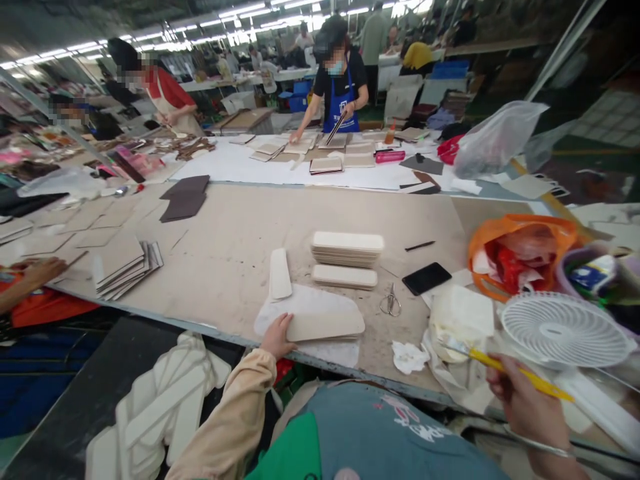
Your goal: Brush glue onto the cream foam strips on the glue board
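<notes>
My left hand (277, 337) grips the left end of a long beige panel (330, 325) with rounded corners, its thumb at the near edge. Under the panel lies a white sheet (270, 317) at the table's front edge. My right hand (527, 400) is closed around a yellow-handled brush (523, 375). The brush tip is at a pale, paper-lined container (463, 313); its contents are hard to make out. Beyond the left hand stand two stacks of similar panels (347, 248), and a single narrow panel (280, 273) lies beside them.
Scissors (391, 301), a black phone (427, 279), a dark pen (420, 246) and crumpled tissue (410, 357) lie near the middle right. A white fan grille (565, 330) and orange bag (480, 260) crowd the right. Loose panels (165, 393) are piled lower left. Co-workers stand across the table.
</notes>
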{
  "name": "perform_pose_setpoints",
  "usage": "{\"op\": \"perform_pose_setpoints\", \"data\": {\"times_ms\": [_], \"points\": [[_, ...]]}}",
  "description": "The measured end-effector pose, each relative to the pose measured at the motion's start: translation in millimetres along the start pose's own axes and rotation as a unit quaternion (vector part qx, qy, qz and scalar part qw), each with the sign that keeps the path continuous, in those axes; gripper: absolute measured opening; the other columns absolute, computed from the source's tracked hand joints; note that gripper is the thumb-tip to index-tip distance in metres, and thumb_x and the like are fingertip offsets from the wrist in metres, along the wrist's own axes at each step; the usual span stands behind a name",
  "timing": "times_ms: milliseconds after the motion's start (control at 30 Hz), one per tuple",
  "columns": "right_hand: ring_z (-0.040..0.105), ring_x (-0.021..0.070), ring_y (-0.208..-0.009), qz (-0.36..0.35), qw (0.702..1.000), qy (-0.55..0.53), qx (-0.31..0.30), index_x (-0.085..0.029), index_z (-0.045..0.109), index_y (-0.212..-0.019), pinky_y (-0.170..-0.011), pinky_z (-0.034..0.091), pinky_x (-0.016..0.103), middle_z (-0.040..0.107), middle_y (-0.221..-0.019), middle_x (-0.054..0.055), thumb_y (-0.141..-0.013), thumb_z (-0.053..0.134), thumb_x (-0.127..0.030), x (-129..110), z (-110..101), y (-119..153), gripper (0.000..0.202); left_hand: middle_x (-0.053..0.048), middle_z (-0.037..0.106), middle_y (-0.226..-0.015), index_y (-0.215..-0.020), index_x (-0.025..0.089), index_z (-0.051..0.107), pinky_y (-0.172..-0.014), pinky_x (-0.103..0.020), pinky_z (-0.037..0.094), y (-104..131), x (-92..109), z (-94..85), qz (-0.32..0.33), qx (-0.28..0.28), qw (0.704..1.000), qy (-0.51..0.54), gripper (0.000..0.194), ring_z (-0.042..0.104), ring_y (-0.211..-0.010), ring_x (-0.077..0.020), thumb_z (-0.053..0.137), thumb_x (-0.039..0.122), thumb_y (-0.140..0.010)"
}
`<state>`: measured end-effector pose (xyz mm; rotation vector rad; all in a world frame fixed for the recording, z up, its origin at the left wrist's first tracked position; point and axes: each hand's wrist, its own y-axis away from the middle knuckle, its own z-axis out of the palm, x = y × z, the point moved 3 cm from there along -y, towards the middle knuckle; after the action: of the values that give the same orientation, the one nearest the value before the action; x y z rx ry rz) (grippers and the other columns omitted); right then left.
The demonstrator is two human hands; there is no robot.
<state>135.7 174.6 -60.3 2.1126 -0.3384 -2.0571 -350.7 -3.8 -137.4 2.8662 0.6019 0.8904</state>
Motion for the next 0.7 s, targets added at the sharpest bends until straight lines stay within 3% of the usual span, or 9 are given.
{"op": "perform_pose_setpoints", "data": {"times_ms": [100, 200, 400, 533, 700], "points": [[0.040, 0.0083, -0.041, 0.025, 0.993, -0.067, -0.089, -0.022, 0.061, -0.082, -0.036, 0.031, 0.020, 0.047, -0.051, -0.001, -0.071, 0.061, -0.046, -3, 53, 9, 0.026, -0.017, 0.037, -0.134, -0.126, 0.014, 0.041, -0.104, -0.045, 0.029, -2, -2, -4.7, -0.002, -0.018, 1.000, 0.025, 0.085, 0.035, -0.125, -0.0301, 0.074, 0.019, -0.048], [0.042, 0.0091, -0.043, 0.028, 0.983, -0.047, -0.177, -0.021, 0.057, -0.087, -0.038, 0.034, 0.020, 0.051, -0.053, -0.002, -0.076, 0.056, -0.047, -1, 115, 23, 0.028, -0.017, 0.038, -0.134, -0.125, 0.015, 0.042, -0.104, -0.045, 0.028, -5, -5, -6.4, 0.007, -0.023, 0.999, 0.045, 0.083, 0.036, -0.125, -0.0296, 0.074, 0.020, -0.048], [0.052, 0.0105, -0.050, 0.041, 0.919, 0.027, -0.391, -0.018, 0.055, -0.092, -0.047, 0.043, 0.022, 0.059, -0.063, 0.000, -0.081, 0.051, -0.046, 13, 233, 56, 0.030, -0.017, 0.034, -0.135, -0.122, 0.016, 0.042, -0.106, -0.046, 0.027, -10, -16, 1.4, 0.048, -0.014, 0.995, 0.086, 0.085, 0.032, -0.126, -0.0293, 0.078, 0.027, -0.046], [0.053, 0.0099, -0.049, 0.035, 0.899, 0.051, -0.434, -0.016, 0.056, -0.091, -0.047, 0.044, 0.022, 0.060, -0.062, 0.000, -0.081, 0.052, -0.044, 23, 286, 65, 0.030, -0.015, 0.034, -0.134, -0.120, 0.017, 0.041, -0.106, -0.046, 0.026, -11, -22, 6.0, 0.060, -0.010, 0.991, 0.121, 0.083, 0.032, -0.127, -0.0288, 0.078, 0.027, -0.046], [0.053, 0.0092, -0.048, 0.044, 0.890, 0.075, -0.448, -0.016, 0.057, -0.092, -0.047, 0.045, 0.020, 0.061, -0.061, -0.001, -0.081, 0.051, -0.044, 37, 323, 64, 0.031, -0.015, 0.033, -0.134, -0.118, 0.018, 0.041, -0.105, -0.048, 0.027, -12, -24, 5.2, 0.054, -0.022, 0.986, 0.159, 0.082, 0.031, -0.126, -0.0300, 0.077, 0.027, -0.044]]}}
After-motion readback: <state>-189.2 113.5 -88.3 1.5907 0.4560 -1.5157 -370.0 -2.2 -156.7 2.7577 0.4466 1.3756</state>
